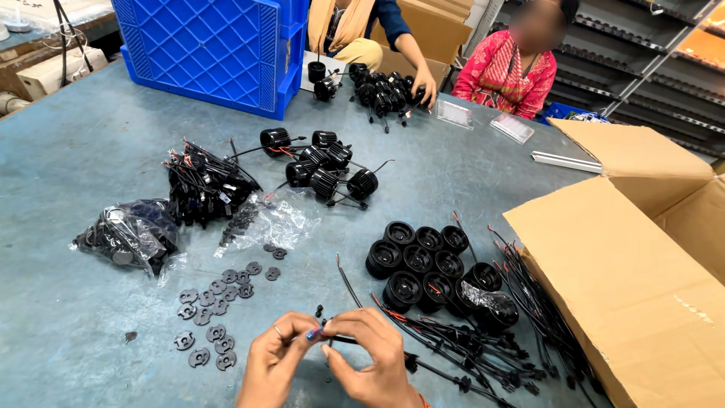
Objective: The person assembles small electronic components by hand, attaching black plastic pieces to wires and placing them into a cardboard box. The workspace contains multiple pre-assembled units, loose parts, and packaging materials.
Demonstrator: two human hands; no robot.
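Note:
My left hand (273,361) and my right hand (368,359) meet at the table's near edge, fingertips pinched together on a thin black and red wire (349,285) that runs up and away from them. A small dark part sits between the fingertips; its shape is unclear. Left of my hands lie several flat dark round discs (215,302). To the right is a cluster of black ribbed round housings (423,261) and a heap of black wired leads (483,351).
An open cardboard box (642,279) stands at the right. Two clear bags of black parts (132,234) and more wired housings (325,170) lie mid-table. A blue crate (211,49) is at the back. Two other people sit at the far edge, one person's hand (424,85) on more housings.

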